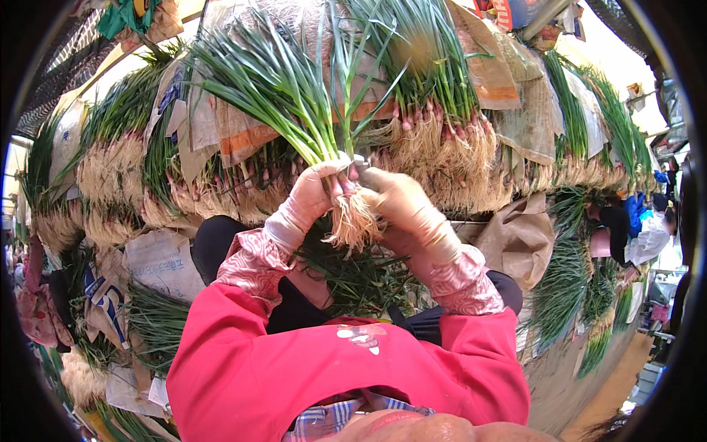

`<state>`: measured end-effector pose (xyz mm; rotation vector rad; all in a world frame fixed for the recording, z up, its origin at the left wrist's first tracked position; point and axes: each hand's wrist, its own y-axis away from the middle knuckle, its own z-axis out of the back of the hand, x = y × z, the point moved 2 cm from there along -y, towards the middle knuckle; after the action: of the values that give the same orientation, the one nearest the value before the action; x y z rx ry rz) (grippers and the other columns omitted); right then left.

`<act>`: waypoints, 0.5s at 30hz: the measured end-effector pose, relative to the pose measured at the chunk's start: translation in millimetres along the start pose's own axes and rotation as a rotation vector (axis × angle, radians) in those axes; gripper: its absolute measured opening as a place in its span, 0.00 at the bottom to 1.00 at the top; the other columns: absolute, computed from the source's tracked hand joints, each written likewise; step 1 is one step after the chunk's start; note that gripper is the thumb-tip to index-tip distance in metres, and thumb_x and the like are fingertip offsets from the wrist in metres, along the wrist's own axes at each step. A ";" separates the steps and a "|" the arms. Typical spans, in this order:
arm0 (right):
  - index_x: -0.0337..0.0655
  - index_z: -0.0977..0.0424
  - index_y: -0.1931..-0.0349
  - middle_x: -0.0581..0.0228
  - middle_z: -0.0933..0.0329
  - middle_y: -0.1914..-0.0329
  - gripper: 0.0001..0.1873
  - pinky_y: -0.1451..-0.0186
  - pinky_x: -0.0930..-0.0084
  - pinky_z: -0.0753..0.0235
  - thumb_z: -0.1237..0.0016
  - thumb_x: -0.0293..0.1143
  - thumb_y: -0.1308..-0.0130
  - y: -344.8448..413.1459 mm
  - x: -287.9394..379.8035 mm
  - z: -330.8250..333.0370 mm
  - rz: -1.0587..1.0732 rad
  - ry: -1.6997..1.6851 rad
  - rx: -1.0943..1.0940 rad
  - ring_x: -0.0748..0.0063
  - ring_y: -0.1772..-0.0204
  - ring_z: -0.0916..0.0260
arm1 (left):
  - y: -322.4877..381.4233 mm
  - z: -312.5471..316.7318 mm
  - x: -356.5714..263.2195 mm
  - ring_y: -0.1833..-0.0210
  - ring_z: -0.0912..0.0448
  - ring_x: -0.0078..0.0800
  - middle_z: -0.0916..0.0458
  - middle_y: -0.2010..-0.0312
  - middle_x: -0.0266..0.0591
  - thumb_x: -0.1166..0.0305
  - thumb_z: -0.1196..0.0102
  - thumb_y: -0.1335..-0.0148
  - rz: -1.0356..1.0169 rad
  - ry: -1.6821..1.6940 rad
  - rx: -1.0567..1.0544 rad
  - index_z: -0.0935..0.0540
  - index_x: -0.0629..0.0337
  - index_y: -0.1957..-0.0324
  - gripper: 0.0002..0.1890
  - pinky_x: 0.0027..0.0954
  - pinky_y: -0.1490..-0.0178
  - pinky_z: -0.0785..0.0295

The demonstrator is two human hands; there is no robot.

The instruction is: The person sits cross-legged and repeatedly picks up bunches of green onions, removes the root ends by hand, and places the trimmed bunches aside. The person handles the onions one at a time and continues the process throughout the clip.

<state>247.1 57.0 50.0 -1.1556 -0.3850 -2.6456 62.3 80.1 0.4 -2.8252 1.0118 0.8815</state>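
Observation:
My left hand (pixel 312 190), in a thin pale glove, grips a bunch of green onions (pixel 287 105) just above the bulbs. Its long leaves fan up and to the left. Pinkish bulbs and pale stringy roots (pixel 353 218) hang below my fingers. A separate onion stalk (pixel 346 110) stands nearly upright at the bunch's right side, its base between my two hands. My right hand (pixel 400 199), also gloved and blurred, is close against the bulbs and roots from the right. Whether its fingers pinch that stalk is hidden.
Ahead lies a long heaped row of green onions (pixel 436 132), roots towards me, partly covered by woven sacks (pixel 243 130). Loose leaves (pixel 370 276) lie between my knees. A brown sheet (pixel 519 237) and more onions (pixel 560 293) are on the right. Other people sit at both sides.

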 end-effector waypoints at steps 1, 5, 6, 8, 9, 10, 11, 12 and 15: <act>0.42 0.24 0.48 0.53 0.19 0.60 0.23 0.51 0.70 0.24 0.43 0.46 0.38 -0.6 -14.3 -2.0 -0.029 -0.296 0.032 0.63 0.55 0.21 | 0.7 0.4 4.0 0.77 0.22 0.29 0.19 0.68 0.47 0.68 0.47 0.38 0.001 0.009 -0.084 0.23 0.69 0.55 0.14 0.29 0.72 0.23; 0.35 0.25 0.51 0.64 0.21 0.60 0.13 0.59 0.76 0.26 0.48 0.33 0.32 -54.8 -50.8 -22.2 0.165 -0.631 -0.178 0.71 0.62 0.26 | 4.7 2.3 17.7 0.74 0.21 0.33 0.19 0.70 0.48 0.70 0.47 0.39 0.031 0.007 -0.161 0.24 0.72 0.52 0.16 0.37 0.64 0.20; 0.36 0.24 0.55 0.65 0.23 0.64 0.10 0.65 0.77 0.26 0.49 0.32 0.31 -63.9 -56.8 -37.1 0.007 -1.051 -0.118 0.74 0.69 0.28 | 5.6 4.9 19.1 0.73 0.21 0.34 0.19 0.70 0.49 0.70 0.47 0.39 0.061 -0.027 -0.188 0.24 0.73 0.51 0.17 0.38 0.63 0.20; 0.36 0.25 0.57 0.66 0.23 0.66 0.08 0.67 0.78 0.26 0.52 0.31 0.29 -69.7 -57.9 -59.7 -0.199 -1.560 -0.201 0.76 0.71 0.29 | 9.7 10.3 18.3 0.72 0.20 0.36 0.19 0.67 0.48 0.69 0.47 0.40 0.015 -0.057 -0.181 0.24 0.69 0.54 0.15 0.37 0.63 0.20; 0.34 0.25 0.56 0.66 0.22 0.64 0.09 0.63 0.78 0.25 0.54 0.31 0.27 -64.7 -54.0 -65.9 -0.188 -1.624 -0.277 0.76 0.66 0.28 | 13.8 15.2 15.6 0.72 0.19 0.37 0.19 0.65 0.48 0.69 0.46 0.40 0.006 -0.075 -0.222 0.24 0.68 0.55 0.14 0.37 0.63 0.21; 0.34 0.25 0.55 0.66 0.23 0.65 0.10 0.63 0.80 0.26 0.54 0.32 0.27 -58.0 -50.6 -63.3 -0.206 -1.632 -0.307 0.77 0.68 0.29 | 16.1 17.0 15.9 0.73 0.20 0.37 0.19 0.68 0.49 0.69 0.46 0.40 -0.077 -0.056 -0.201 0.23 0.69 0.57 0.13 0.38 0.63 0.20; 0.34 0.26 0.55 0.65 0.24 0.65 0.10 0.62 0.80 0.25 0.55 0.32 0.27 -46.0 -46.3 -57.9 -0.189 -1.602 -0.347 0.76 0.67 0.29 | 20.9 21.1 14.1 0.76 0.21 0.37 0.19 0.72 0.49 0.68 0.46 0.40 -0.003 -0.209 -0.195 0.22 0.70 0.60 0.13 0.38 0.62 0.20; 0.34 0.26 0.55 0.64 0.23 0.64 0.10 0.62 0.80 0.24 0.55 0.31 0.27 -36.5 -44.7 -43.1 -0.227 -1.592 -0.496 0.77 0.67 0.28 | 24.8 21.8 18.3 0.76 0.21 0.36 0.19 0.72 0.48 0.68 0.46 0.40 0.022 -0.222 -0.172 0.22 0.70 0.60 0.13 0.37 0.63 0.20; 0.33 0.25 0.58 0.64 0.23 0.64 0.10 0.61 0.80 0.24 0.54 0.31 0.28 -13.8 -44.2 33.7 0.083 -1.580 -0.807 0.77 0.66 0.27 | 38.6 24.2 26.7 0.80 0.22 0.32 0.20 0.73 0.44 0.70 0.45 0.41 0.044 -0.297 -0.276 0.22 0.68 0.60 0.11 0.36 0.69 0.20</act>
<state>295.0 85.5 37.3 -3.1330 0.5840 -1.1610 44.2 38.7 -27.2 -2.7631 0.9802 1.4977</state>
